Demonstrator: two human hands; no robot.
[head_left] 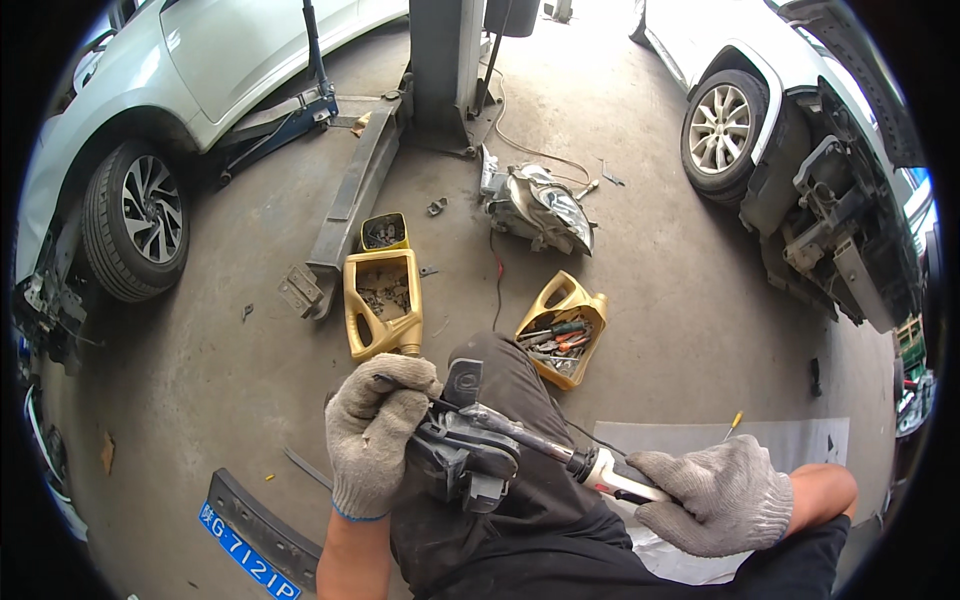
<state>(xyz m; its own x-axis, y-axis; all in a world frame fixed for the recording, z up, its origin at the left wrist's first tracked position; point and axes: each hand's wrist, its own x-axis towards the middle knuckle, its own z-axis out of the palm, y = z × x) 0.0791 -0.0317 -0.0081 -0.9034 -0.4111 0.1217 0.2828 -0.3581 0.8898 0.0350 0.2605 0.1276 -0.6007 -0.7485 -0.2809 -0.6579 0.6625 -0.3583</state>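
Observation:
My left hand (378, 425), in a knitted grey work glove, is closed at the edge of a black moulded plastic car part (468, 450). The part lies over my lap, and a thin dark strip shows near the pinched fingers. My right hand (715, 495), gloved alike, wraps round the white handle of a tool with a long metal barrel, which looks like a hot-air welding gun (600, 472). Its barrel points left, and the tip meets or nearly meets the upper part of the plastic piece. Whether they touch I cannot tell.
Cut-open yellow jugs hold small hardware (418, 300) and hand tools (604, 335). Beyond them lies a headlight (545, 208). White cars flank a lift post (440, 75) with its arm (355, 190). A black strip with a blue plate (262, 530) lies at lower left, a yellow-handled screwdriver (737, 420) at right.

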